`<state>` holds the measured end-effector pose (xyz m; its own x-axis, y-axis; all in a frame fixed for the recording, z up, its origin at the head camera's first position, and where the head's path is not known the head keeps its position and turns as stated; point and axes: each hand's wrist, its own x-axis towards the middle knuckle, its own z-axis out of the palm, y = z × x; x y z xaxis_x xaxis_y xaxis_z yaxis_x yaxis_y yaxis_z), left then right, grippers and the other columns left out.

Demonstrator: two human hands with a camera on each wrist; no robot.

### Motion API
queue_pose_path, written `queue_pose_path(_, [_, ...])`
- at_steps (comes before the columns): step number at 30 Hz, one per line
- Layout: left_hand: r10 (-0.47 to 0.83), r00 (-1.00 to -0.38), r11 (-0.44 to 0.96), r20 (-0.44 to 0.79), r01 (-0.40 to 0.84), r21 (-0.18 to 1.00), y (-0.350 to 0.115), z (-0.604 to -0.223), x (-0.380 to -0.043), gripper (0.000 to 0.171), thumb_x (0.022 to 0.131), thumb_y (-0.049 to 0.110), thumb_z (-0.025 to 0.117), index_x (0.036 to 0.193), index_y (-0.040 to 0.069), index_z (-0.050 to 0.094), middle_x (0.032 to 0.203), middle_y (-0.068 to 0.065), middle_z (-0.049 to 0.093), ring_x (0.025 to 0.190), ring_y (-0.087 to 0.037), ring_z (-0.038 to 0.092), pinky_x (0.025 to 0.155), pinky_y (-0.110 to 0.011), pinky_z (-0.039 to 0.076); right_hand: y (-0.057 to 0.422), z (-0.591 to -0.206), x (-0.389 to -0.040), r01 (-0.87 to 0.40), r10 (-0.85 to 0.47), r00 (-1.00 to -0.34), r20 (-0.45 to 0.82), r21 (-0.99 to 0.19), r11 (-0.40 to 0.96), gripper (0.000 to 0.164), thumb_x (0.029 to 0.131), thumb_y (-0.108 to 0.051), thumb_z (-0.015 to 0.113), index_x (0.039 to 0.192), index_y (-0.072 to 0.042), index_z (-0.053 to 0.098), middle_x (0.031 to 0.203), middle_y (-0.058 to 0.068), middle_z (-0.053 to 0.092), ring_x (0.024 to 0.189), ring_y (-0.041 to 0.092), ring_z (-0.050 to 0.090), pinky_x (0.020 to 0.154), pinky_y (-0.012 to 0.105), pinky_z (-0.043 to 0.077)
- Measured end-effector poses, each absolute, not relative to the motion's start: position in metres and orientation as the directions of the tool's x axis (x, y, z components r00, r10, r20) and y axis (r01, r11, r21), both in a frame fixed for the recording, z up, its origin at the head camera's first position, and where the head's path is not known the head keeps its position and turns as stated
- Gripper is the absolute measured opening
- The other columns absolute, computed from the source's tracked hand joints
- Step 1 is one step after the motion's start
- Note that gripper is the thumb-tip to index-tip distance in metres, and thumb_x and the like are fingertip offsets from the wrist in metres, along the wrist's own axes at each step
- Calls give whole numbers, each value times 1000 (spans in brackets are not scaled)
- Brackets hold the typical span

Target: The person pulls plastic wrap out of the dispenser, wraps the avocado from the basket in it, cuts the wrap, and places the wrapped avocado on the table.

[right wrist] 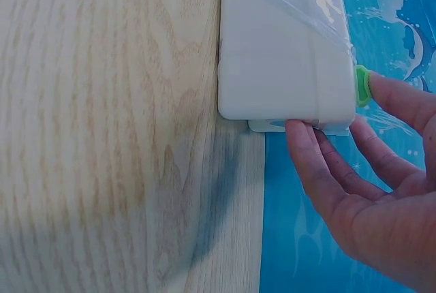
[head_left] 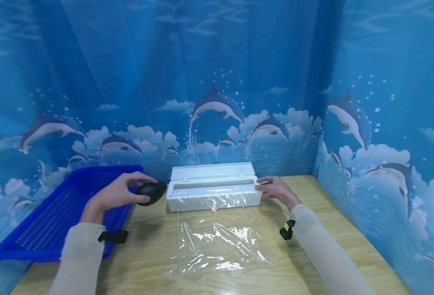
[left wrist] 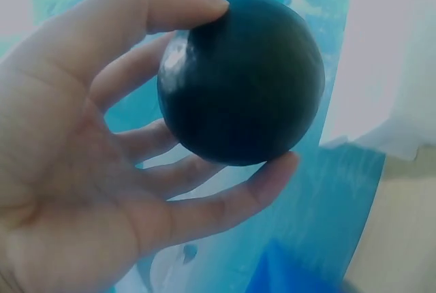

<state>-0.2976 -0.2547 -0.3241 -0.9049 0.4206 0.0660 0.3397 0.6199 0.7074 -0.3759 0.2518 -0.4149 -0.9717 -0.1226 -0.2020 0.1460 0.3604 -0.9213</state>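
My left hand [head_left: 118, 191] holds a dark avocado [head_left: 151, 193] between thumb and fingers, raised over the table at the box's left end. In the left wrist view the avocado [left wrist: 242, 82] shows its round dark side, with fingertips around it. A white cling film dispenser [head_left: 213, 200] stands at the table's back with its lid [head_left: 213, 170] raised. From it a sheet of clear film [head_left: 220, 246] lies forward over the wood. My right hand [head_left: 276, 189] grips the dispenser's right end; in the right wrist view its thumb touches a green slider [right wrist: 363, 86] and its fingertips meet the end wall.
A blue plastic basket [head_left: 60, 209] with a perforated floor sits on the left side of the wooden table [head_left: 150, 262]. Behind and to the right hangs a blue dolphin-print curtain [head_left: 217, 49], close to the table's back and right edges.
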Motion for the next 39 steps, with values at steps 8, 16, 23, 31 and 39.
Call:
queue_pose_path(8, [517, -847, 567, 122, 446, 693, -221, -336, -299, 44, 88, 19, 81, 130, 14, 69, 137, -19, 58, 124, -42, 58, 94, -49, 57, 253, -416, -376, 145, -121, -972, -201, -920, 363, 53, 101, -18, 66, 146, 4, 49, 138, 26, 58, 103, 25, 68, 107, 51, 55])
queue_pose_path(16, [601, -790, 503, 121, 491, 711, -186, -352, -305, 42, 85, 16, 82, 126, 17, 71, 129, -15, 64, 118, -34, 57, 98, -51, 52, 253, -416, -375, 130, -138, -973, -186, -931, 341, 55, 101, -18, 67, 147, 6, 48, 128, 20, 65, 97, 20, 69, 107, 52, 54])
queue_pose_path(23, [653, -749, 484, 115, 529, 697, -163, -368, -306, 43, 82, 19, 82, 124, 18, 72, 130, -15, 64, 117, -32, 59, 94, -44, 54, 253, -417, -375, 150, -136, -970, -203, -934, 323, 56, 101, -18, 67, 147, 4, 47, 140, 26, 57, 105, 26, 68, 110, 53, 52])
queue_pose_path(31, [707, -700, 462, 99, 564, 685, -135, -384, -306, 45, 80, 18, 84, 123, 19, 73, 123, -8, 67, 113, -24, 61, 96, -45, 54, 257, -419, -380, 192, -131, -962, -239, -936, 296, 59, 100, -19, 69, 150, 2, 46, 138, 23, 59, 95, 17, 71, 110, 51, 52])
queue_pose_path(39, [735, -676, 454, 54, 551, 700, -114, -392, -304, 47, 79, 17, 84, 125, 21, 73, 129, -7, 64, 120, -26, 60, 101, -47, 54, 258, -418, -378, 203, -130, -959, -252, -931, 303, 58, 99, -21, 69, 149, 1, 48, 130, 16, 63, 96, 18, 69, 112, 53, 51])
